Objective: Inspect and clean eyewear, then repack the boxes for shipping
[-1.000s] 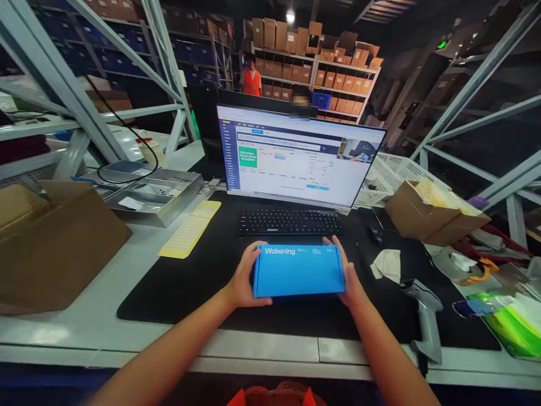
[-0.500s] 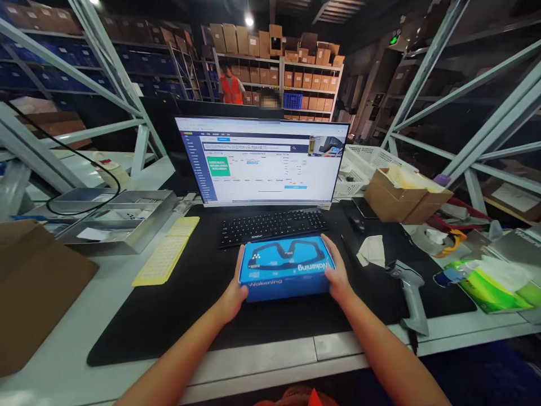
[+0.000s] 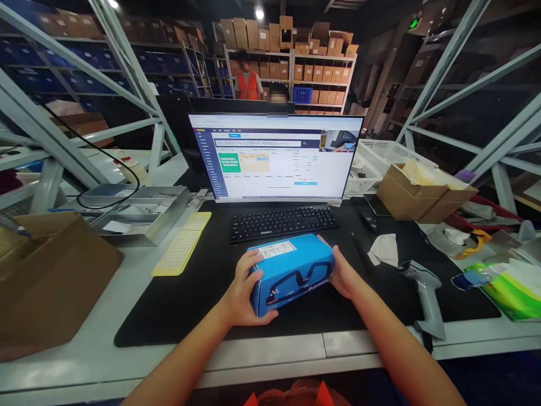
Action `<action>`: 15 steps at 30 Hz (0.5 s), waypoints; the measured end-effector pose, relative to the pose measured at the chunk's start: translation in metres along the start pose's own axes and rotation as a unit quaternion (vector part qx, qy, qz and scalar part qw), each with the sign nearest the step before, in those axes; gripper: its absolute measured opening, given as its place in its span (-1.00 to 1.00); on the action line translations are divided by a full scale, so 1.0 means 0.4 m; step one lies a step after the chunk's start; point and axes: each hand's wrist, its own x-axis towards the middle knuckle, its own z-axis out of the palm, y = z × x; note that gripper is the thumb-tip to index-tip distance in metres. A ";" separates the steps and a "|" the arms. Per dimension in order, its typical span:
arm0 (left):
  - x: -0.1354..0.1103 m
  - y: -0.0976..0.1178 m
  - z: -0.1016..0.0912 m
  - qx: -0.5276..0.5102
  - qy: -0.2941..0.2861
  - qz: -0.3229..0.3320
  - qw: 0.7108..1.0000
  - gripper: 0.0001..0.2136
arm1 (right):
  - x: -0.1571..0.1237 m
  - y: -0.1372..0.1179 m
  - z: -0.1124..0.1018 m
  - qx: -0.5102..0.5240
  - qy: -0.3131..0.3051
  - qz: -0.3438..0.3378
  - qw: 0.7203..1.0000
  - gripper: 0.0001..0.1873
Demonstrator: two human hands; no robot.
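I hold a blue product box [image 3: 291,273] with both hands, just above the black desk mat [image 3: 177,304] and in front of the keyboard [image 3: 283,221]. My left hand [image 3: 243,290] grips its left end, fingers wrapped round the edge. My right hand [image 3: 343,273] clasps the right end. The box is tilted, its white label face turned upward and a face with a black outline drawing towards me. Behind the keyboard a monitor [image 3: 276,158] shows a software page.
A grey barcode scanner [image 3: 425,293] lies right of the box, with a crumpled tissue [image 3: 382,250] and a mouse [image 3: 369,221] nearby. A cardboard box [image 3: 51,276] and metal tray [image 3: 139,211] stand left, a yellow sheet [image 3: 181,245] beside them. A person in an orange vest [image 3: 248,82] stands far back.
I have been turning the box over in both hands: first the plain face with the brand name was up, then the drawing face, now the label face.
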 end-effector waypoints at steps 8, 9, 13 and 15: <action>-0.020 0.016 0.020 -0.123 -0.082 -0.138 0.979 -0.04 | 0.004 0.015 -0.004 -0.035 0.070 -0.158 0.984 -0.09; -0.023 0.018 0.025 -0.172 -0.062 -0.183 0.966 -0.10 | -0.005 0.017 -0.001 -0.055 0.069 -0.188 0.978 -0.05; -0.016 0.018 0.041 -0.386 0.086 -0.390 0.832 -0.17 | -0.057 0.012 0.017 -0.165 0.035 -0.271 0.948 0.10; -0.005 0.013 0.042 -0.466 0.101 -0.471 0.742 -0.14 | -0.073 0.002 0.020 -0.221 0.004 -0.285 0.933 0.16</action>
